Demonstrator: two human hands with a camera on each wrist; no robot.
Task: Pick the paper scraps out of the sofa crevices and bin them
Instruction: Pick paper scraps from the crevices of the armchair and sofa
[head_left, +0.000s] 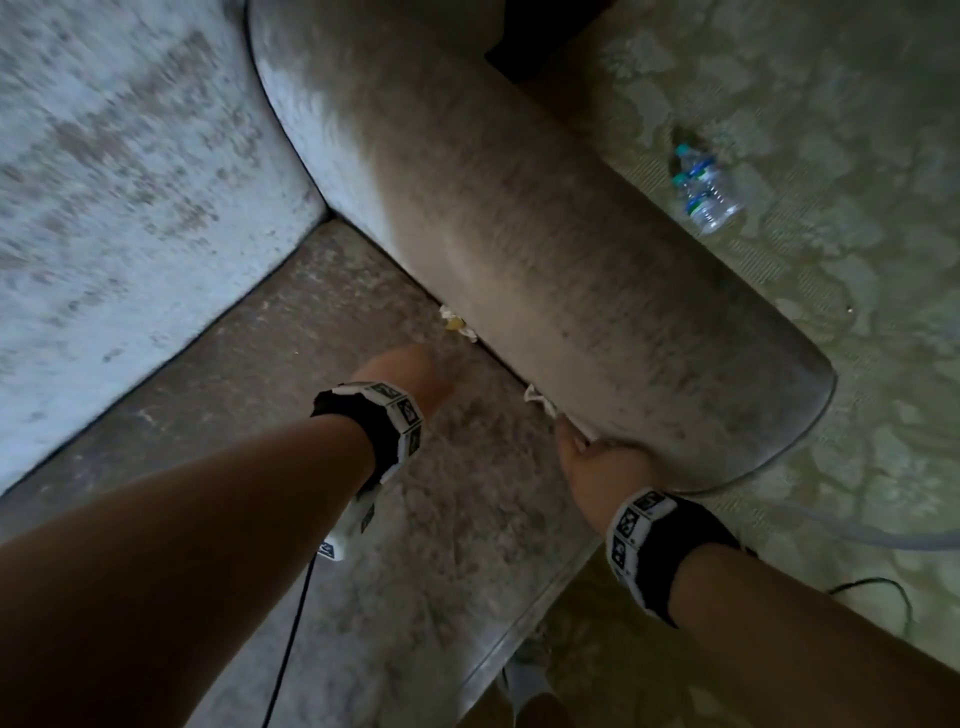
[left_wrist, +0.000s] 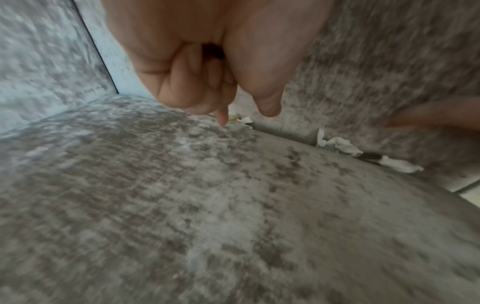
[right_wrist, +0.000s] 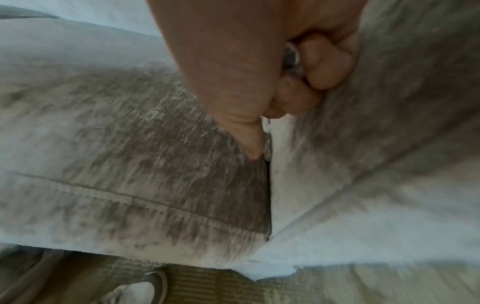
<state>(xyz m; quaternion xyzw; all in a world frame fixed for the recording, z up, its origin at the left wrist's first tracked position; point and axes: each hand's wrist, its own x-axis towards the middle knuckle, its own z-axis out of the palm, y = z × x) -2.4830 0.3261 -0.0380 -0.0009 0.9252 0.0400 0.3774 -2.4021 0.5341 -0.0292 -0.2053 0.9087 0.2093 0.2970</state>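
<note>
White paper scraps (left_wrist: 342, 145) are wedged in the crevice between the sofa armrest (head_left: 597, 291) and the seat cushion (head_left: 415, 493). The right hand (head_left: 597, 462), at the armrest's front end, pinches the nearest scrap (head_left: 540, 400) in curled fingers. The left hand (head_left: 410, 374) hovers above the cushion beside the armrest, fingers curled and holding nothing. A plastic water bottle (head_left: 704, 189) lies on the carpet beyond the armrest.

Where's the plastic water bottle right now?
Head view, upper right: the plastic water bottle lies on its side on the patterned carpet, just beyond the outer side of the sofa armrest, away from both hands.
</note>
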